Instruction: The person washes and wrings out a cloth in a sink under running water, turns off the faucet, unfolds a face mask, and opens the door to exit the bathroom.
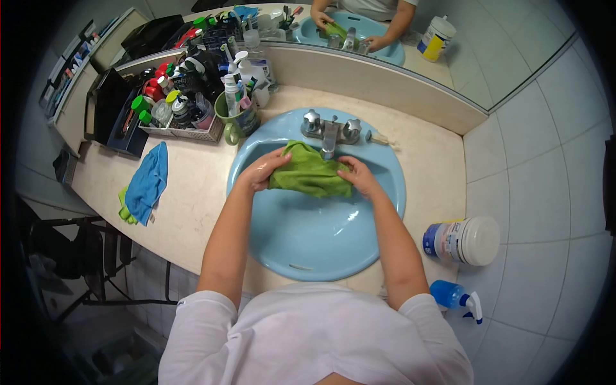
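Green cloth [311, 172], one, wet-looking and bunched: located between the two hands, over the rear half of the sink and just in front of the tap's spout.

Left hand [264, 172]: gripping the cloth's left end, thumb laid toward its upper edge. Right hand [359, 176]: fingers bent onto the cloth's right end, pinching it.

Metal tap [329, 131], one, two knobs: mounted on the back rim of the sink, directly beyond the cloth.

Blue sink [308, 234], one, oval, glossy: set into the table, beneath both hands.

Pale table [199, 199], bearing, to the left: blue cloth [147, 183], overlapping a lime cloth [126, 210]; green mug [242, 123], near the sink's rim, filled with bottles and brushes; white basket [212, 133] of assorted containers, beside the mug.

To the right: white-lidded tub [478, 240], near the tiled wall [536, 167]; spray bottle [449, 294] with blue contents, nearer the person.

Mirror [507, 58], behind the table: reflects hands, cloth and sink.
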Motion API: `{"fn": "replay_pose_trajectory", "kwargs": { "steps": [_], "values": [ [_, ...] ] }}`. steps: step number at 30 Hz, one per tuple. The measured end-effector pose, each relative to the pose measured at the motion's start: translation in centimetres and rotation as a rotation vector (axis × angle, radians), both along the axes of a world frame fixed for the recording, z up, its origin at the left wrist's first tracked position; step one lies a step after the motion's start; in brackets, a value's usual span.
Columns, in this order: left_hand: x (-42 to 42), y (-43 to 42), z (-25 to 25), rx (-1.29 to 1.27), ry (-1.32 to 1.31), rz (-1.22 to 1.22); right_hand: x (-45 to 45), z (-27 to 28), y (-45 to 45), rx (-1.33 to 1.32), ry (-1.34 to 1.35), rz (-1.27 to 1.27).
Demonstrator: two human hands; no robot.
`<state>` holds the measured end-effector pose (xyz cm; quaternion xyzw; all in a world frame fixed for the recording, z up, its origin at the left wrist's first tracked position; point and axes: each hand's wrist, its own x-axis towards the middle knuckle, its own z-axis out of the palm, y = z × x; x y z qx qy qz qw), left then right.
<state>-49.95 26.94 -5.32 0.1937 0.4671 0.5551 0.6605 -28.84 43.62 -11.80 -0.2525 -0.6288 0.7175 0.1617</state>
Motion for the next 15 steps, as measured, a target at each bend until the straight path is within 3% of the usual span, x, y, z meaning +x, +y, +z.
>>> {"fn": "replay_pose_trajectory", "kwargs": {
  "steps": [2,4,6,7,10,11,14,15],
  "values": [
    [0.7,-0.8,0.0,0.053,0.063,-0.038,-0.1,0.5,0.3,-0.041,0.022,0.042],
    [0.8,-0.9,-1.3,-0.029,0.254,-0.240,-0.5,0.3,0.6,-0.045,-0.005,0.084],
    [0.7,-0.6,-4.9,-0.070,0.526,-0.467,-1.5,0.1,0.5,0.141,-0.135,0.127],
    [0.9,-0.5,-6.1,-0.128,0.466,-0.498,-2.0,0.1,0.2,0.235,-0.200,0.147],
    [1.6,0.2,-8.5,-0.230,0.473,-0.304,-3.3,-0.3,-1.8,0.586,-0.327,-0.054],
    [2.1,0.3,-9.2,-0.297,0.618,-0.181,-3.5,-1.3,-1.9,0.603,-0.306,-0.048],
    [3.1,0.2,-8.0,-0.461,0.690,-0.073,-3.2,-4.9,-3.1,0.812,-0.299,-0.092],
    [3.0,-0.1,-8.7,-0.413,0.725,-0.053,-3.2,-5.0,-3.6,0.808,-0.325,-0.046]
  ]
}}
